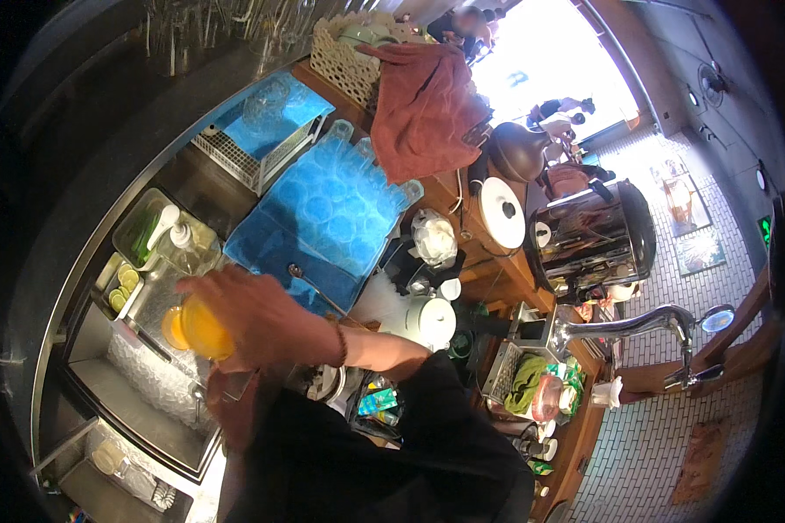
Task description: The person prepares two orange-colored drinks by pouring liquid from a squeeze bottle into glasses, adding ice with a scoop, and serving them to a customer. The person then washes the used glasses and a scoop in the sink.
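Observation:
My right hand (255, 320), with a bracelet at the wrist, grips a yellow-orange rounded container (206, 330). Its narrower round end (175, 327) points left, over the steel counter beside the ice. Motion blur and my fingers hide the container's exact kind. Below it, in shade, is what appears to be my left hand (230, 412), mostly covered by the right arm and black sleeve. A clear edge shows beside that hand, but whether it holds anything is unclear. Near the right fingertips stands a clear pump bottle (190, 247). Lime slices (125, 286) lie in a small tray to the left.
An ice bin (150, 376) lies below the hands. Upturned glasses (327, 202) stand on a blue cloth (255, 245), with a bar spoon (314, 284) nearby. A white rack (258, 167), a red-brown towel (425, 111) and a beer tap (628, 327) are farther off.

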The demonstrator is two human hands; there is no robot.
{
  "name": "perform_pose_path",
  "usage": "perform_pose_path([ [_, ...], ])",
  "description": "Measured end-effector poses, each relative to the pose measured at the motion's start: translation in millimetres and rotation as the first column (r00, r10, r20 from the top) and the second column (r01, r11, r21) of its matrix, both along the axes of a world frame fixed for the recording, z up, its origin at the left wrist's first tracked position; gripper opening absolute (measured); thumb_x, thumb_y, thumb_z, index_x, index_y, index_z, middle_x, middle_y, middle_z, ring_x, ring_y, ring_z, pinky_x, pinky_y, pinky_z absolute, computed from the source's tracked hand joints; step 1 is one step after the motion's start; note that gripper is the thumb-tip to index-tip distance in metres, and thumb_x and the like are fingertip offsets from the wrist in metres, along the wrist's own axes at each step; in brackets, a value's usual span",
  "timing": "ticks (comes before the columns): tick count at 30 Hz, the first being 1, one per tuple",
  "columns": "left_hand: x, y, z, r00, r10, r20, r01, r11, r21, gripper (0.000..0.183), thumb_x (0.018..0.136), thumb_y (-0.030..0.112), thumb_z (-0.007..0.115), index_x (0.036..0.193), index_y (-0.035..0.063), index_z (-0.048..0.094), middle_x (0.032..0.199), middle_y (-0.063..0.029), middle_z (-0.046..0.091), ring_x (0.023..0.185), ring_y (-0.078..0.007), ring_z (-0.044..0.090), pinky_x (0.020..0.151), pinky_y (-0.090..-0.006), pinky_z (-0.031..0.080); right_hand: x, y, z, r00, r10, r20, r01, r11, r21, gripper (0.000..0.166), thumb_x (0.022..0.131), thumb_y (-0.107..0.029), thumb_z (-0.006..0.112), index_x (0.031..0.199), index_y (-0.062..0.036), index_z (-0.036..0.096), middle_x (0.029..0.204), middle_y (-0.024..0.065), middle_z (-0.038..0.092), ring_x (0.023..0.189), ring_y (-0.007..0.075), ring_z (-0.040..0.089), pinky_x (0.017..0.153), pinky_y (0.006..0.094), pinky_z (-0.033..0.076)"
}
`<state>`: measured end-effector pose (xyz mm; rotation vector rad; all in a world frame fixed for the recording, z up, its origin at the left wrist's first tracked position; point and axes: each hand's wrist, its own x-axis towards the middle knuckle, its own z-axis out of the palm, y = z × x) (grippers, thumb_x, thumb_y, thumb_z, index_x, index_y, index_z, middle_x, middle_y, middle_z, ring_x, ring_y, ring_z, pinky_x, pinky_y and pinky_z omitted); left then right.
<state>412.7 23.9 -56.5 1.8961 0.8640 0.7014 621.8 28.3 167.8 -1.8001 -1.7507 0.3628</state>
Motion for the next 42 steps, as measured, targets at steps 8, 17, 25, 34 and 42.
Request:
perform_pose_path([
  [8, -12, 86, 124, 0.954, 0.257, 0.151, -0.267, 0.962, 0.051, 0.098, 0.060, 0.028, 0.087, 0.140, -0.0020, 0.037, 0.132, -0.0192, 0.052, 0.123, -0.0281, 0.050, 0.105, -0.0389, 0.038, -70, 66, -23, 0.974, 0.205, -0.092, -0.213, 0.974, -0.082, 0.084, 0.059, -0.026, 0.076, 0.130, 0.0003, 0.039, 0.090, 0.0221, 0.058, 0.081, 0.0362, 0.062, 0.069, 0.0424, 0.051],
  [17, -20, 186, 91, 0.971, 0.223, 0.084, -0.238, 0.931, 0.275, 0.083, 0.058, 0.028, 0.088, 0.128, 0.0043, 0.051, 0.121, -0.0165, 0.062, 0.110, -0.0284, 0.062, 0.094, -0.0406, 0.051, -42, 85, -44, 0.999, 0.028, -0.017, -0.023, 0.972, 0.233, 0.057, 0.086, -0.017, 0.062, 0.136, 0.0011, 0.041, 0.134, 0.0197, 0.050, 0.125, 0.0360, 0.048, 0.102, 0.0422, 0.040],
  [25, 28, 226, 40, 0.994, 0.032, 0.104, -0.046, 0.990, 0.134, 0.087, 0.056, 0.023, 0.086, 0.133, 0.0081, 0.047, 0.121, -0.0159, 0.062, 0.112, -0.0292, 0.061, 0.097, -0.0386, 0.049, 18, 110, -92, 0.936, -0.056, 0.347, 0.005, 0.989, 0.145, 0.067, 0.080, 0.003, 0.048, 0.145, -0.0006, 0.031, 0.151, 0.0168, 0.030, 0.142, 0.0305, 0.025, 0.116, 0.0455, 0.022],
  [34, 62, 215, 44, 0.987, 0.008, 0.161, -0.019, 0.997, 0.070, 0.084, 0.059, 0.017, 0.084, 0.133, 0.0059, 0.046, 0.121, -0.0173, 0.061, 0.114, -0.0304, 0.060, 0.098, -0.0385, 0.048, 12, 115, -111, 0.955, -0.088, 0.282, 0.053, 0.990, 0.130, 0.071, 0.076, 0.007, 0.046, 0.145, -0.0003, 0.030, 0.151, 0.0160, 0.029, 0.142, 0.0335, 0.025, 0.116, 0.0448, 0.024],
  [42, 62, 216, 37, 0.982, 0.059, 0.181, -0.077, 0.993, 0.093, 0.084, 0.058, 0.017, 0.084, 0.132, 0.0058, 0.046, 0.118, -0.0205, 0.061, 0.110, -0.0361, 0.060, 0.094, -0.0401, 0.050, 9, 115, -133, 0.967, -0.051, 0.251, 0.019, 0.991, 0.129, 0.069, 0.078, 0.004, 0.044, 0.145, 0.0008, 0.029, 0.151, 0.0188, 0.028, 0.142, 0.0365, 0.023, 0.116, 0.0453, 0.023],
])
